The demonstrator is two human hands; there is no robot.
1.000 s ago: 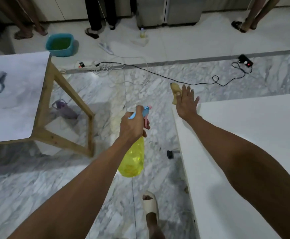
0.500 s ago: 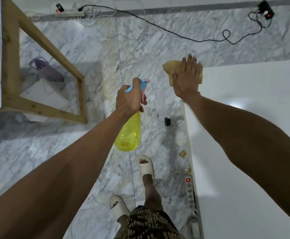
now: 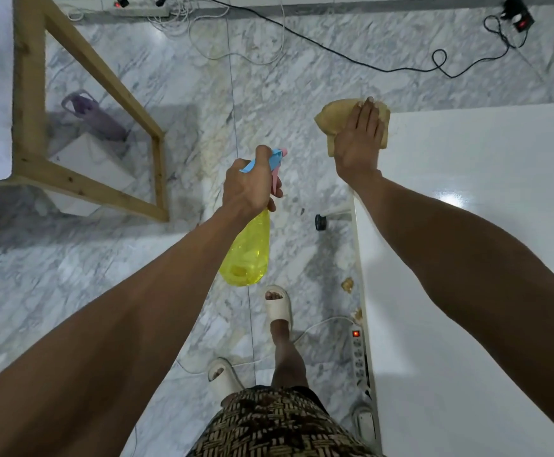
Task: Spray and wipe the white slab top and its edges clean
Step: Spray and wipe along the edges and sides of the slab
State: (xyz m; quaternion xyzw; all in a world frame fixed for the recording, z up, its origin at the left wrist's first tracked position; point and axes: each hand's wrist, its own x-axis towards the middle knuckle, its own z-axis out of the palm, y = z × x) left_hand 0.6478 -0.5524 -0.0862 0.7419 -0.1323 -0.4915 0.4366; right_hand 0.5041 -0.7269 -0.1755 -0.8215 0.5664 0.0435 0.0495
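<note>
The white slab [image 3: 486,199] fills the right side, its left edge running down toward me. At its far left corner lies a tan cloth [image 3: 330,122], part of it hanging past the edge. My right hand [image 3: 358,143] presses flat on the cloth with straight fingers. My left hand [image 3: 250,183] grips the blue and pink trigger head of a yellow spray bottle [image 3: 246,255], which hangs over the floor to the left of the slab.
A wooden-framed table [image 3: 38,94] stands at the left, with a purple bottle [image 3: 91,115] under it. Black cable [image 3: 351,57] and white cords cross the marble floor beyond. A power strip [image 3: 358,354] lies beside the slab's edge near my sandalled feet [image 3: 278,306].
The view has tilted down toward the floor. My right hand slid the cloth along the slab's far left corner. The left hand kept holding the spray bottle.
</note>
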